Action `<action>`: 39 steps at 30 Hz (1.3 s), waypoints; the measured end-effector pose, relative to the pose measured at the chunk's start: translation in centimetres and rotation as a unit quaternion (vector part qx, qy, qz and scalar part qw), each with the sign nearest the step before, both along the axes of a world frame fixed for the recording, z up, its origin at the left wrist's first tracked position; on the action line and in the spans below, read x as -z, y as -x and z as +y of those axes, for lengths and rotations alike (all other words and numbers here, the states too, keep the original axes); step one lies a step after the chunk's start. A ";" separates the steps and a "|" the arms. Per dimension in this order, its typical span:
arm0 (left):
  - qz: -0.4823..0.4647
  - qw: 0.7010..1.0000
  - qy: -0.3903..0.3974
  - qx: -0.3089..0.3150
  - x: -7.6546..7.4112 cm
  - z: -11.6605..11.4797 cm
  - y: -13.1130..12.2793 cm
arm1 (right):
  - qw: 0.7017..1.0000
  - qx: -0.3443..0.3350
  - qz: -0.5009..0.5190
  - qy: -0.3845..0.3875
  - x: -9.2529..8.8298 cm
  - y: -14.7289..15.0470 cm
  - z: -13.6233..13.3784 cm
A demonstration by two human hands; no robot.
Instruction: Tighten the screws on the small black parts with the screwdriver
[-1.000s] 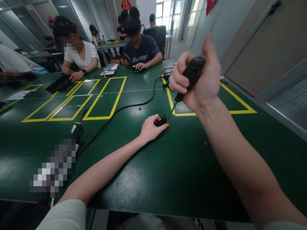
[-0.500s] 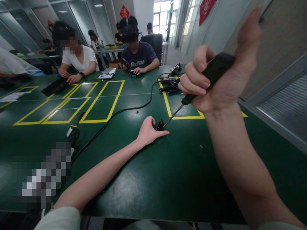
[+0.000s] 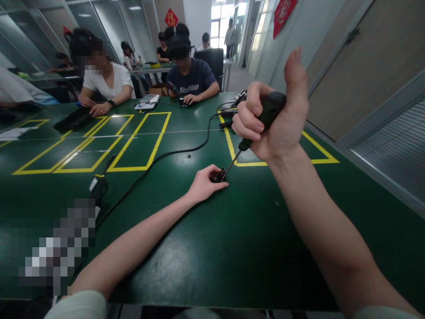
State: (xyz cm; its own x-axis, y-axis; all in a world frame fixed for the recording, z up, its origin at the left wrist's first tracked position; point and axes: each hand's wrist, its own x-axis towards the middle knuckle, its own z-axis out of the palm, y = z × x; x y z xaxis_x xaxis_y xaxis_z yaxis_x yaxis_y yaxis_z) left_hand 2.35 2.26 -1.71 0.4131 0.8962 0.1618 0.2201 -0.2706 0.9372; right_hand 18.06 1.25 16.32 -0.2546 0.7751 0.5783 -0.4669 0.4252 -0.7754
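Right hand [image 3: 275, 124] drives a screwdriver [image 3: 257, 125] (tilted) into left hand's [image 3: 203, 184] small black part [image 3: 219, 176].

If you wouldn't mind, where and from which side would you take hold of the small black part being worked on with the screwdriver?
Probably low on its sides, from the near left, as the left hand does: the small black part sits on the green table with its opening upward, where the screwdriver in the right hand enters slanting from the upper right.

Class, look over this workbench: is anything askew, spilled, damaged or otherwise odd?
Nothing spilled or visibly damaged. The black cable trails loosely across the yellow floor-tape boxes rather than lying inside them. A tiny dark speck sits alone on the green table; too small to identify.
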 end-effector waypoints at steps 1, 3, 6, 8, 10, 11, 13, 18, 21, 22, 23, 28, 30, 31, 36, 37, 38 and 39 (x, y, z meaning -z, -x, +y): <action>-0.001 1.000 0.000 0.000 0.0 0.0 0.0 | 1.000 -0.003 0.002 -0.002 0.1 0.0 0.1; -0.003 1.000 -0.001 0.001 -0.1 -0.1 0.0 | 1.000 -0.011 -0.004 -0.004 0.2 0.0 0.3; -0.003 1.000 -0.002 0.003 -0.1 -0.1 -0.1 | 1.000 -0.011 -0.019 0.005 0.3 -0.2 0.6; -0.004 1.000 -0.003 0.004 -0.1 -0.1 -0.1 | 1.000 -0.005 -0.016 0.009 0.4 -0.2 0.7; -0.004 1.000 -0.004 0.005 -0.2 -0.2 -0.1 | 1.000 -0.005 -0.009 0.008 0.5 -0.1 0.8; -0.005 1.000 -0.004 0.005 -0.2 -0.2 -0.1 | 1.000 -0.006 -0.005 0.006 0.6 0.0 0.8; -0.004 1.000 -0.003 0.006 -0.3 -0.2 -0.1 | 1.000 -0.010 0.001 0.003 0.6 0.2 0.7; -0.001 1.000 -0.002 0.006 -0.3 -0.2 0.0 | 1.000 -0.007 0.022 0.021 0.4 1.0 0.1; 0.001 1.000 -0.002 0.007 -0.3 -0.2 0.0 | 0.999 -0.015 0.025 0.014 0.2 1.1 -0.1; 0.003 1.000 -0.002 0.006 -0.4 -0.2 0.0 | 1.000 -0.013 0.024 0.013 0.1 1.0 -0.1; 0.005 1.000 -0.003 0.005 -0.4 -0.2 0.0 | 1.000 -0.010 0.021 0.015 0.1 0.9 -0.1; 0.004 1.000 0.002 0.003 -0.3 -0.2 0.0 | 0.998 -0.059 0.019 0.010 0.3 0.4 0.3; -0.002 1.000 0.003 0.003 -0.3 -0.2 -0.1 | 0.993 -0.111 0.023 -0.008 0.5 0.3 0.5; -0.004 1.000 0.003 0.002 -0.3 -0.2 -0.1 | 0.991 -0.133 0.020 -0.014 0.6 0.3 0.6; -0.004 1.000 0.006 0.000 -0.4 -0.3 -0.1 | 0.990 -0.139 0.012 -0.005 1.2 0.2 1.1; -0.003 1.000 0.008 0.000 -0.5 -0.3 -0.1 | 0.992 -0.122 0.028 -0.005 1.2 0.3 1.2; -0.003 1.000 0.009 0.001 -0.5 -0.3 -0.1 | 0.994 -0.098 0.048 -0.006 1.3 0.5 1.2; -0.002 1.000 0.010 0.002 -0.6 -0.3 -0.1 | 0.995 -0.066 0.068 -0.005 1.3 0.7 1.1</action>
